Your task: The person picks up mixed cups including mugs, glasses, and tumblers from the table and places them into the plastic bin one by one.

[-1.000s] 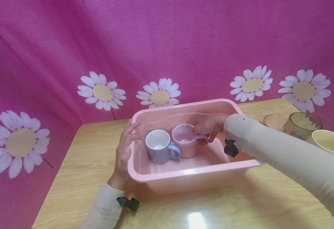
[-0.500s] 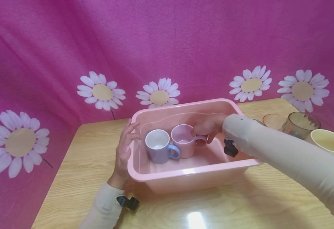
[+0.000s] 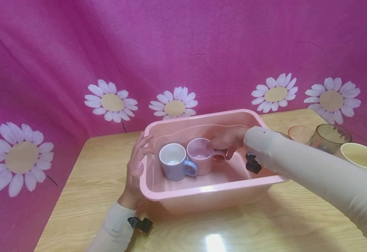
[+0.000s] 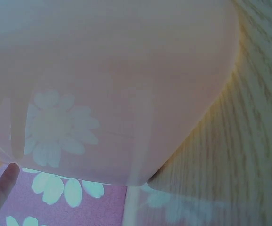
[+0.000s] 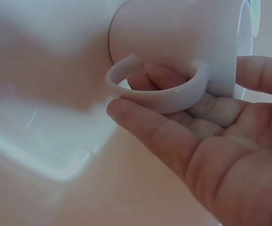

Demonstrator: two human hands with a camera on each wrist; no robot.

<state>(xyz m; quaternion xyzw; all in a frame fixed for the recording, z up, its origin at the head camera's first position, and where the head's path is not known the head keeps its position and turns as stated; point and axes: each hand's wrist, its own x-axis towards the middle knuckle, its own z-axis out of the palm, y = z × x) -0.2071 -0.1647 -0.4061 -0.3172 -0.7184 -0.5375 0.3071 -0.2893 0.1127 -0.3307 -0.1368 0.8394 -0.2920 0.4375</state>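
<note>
A pink plastic basin (image 3: 183,194) stands on the table with two mugs upright inside. My left hand (image 3: 136,168) grips its left rim, fingers over the edge. In the left wrist view one fingertip (image 4: 9,176) touches the basin's outer wall. The blue mug (image 3: 174,168), white inside, stands near the left end. Close to its right is the pink mug (image 3: 202,161), its handle pointing right. My right hand (image 3: 227,137) reaches into the basin and holds this mug. In the right wrist view, fingers pass by the mug's handle (image 5: 164,100) and one lies at its rim.
At the table's right, beyond my right forearm, stand a yellow cup (image 3: 361,156), a smoky dark glass (image 3: 331,138) and an orange-rimmed glass (image 3: 300,134). Part of another rim shows behind the sleeve. A magenta cloth (image 3: 183,52) with daisies hangs behind the table (image 3: 85,182).
The pink mug has shifted slightly left, towards the blue mug, together with my right hand. My left hand has stayed at the basin's rim.
</note>
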